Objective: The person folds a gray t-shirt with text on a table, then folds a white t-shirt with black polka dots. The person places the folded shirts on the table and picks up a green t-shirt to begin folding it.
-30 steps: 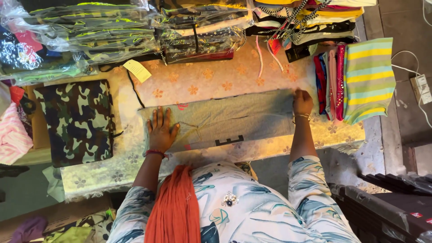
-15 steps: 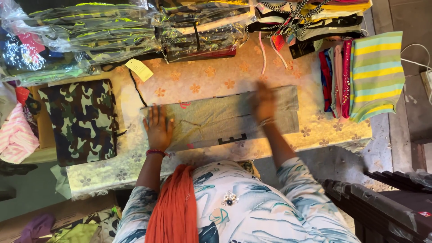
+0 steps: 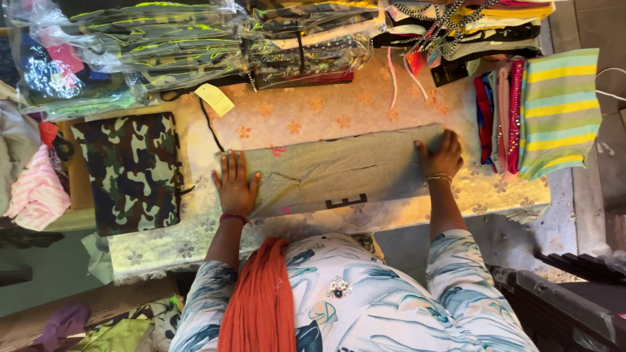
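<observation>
A grey folded garment (image 3: 339, 171) lies lengthwise on a table covered with a pale floral cloth (image 3: 326, 111). My left hand (image 3: 235, 186) rests flat on the garment's left end, fingers spread. My right hand (image 3: 443, 155) presses flat on its right end. A thin bracelet circles each wrist. Neither hand grips anything. A black mark shows on the garment's near edge.
A camouflage folded garment (image 3: 130, 171) lies to the left. Clothes packed in clear plastic bags (image 3: 163, 52) line the far edge. A paper tag (image 3: 215, 99) lies nearby. Striped and coloured folded clothes (image 3: 557, 111) are stacked at the right. A dark crate (image 3: 574, 306) stands low right.
My right hand slid from the garment's right end toward its middle, then back out to the right end. My left hand stayed at the left end.
</observation>
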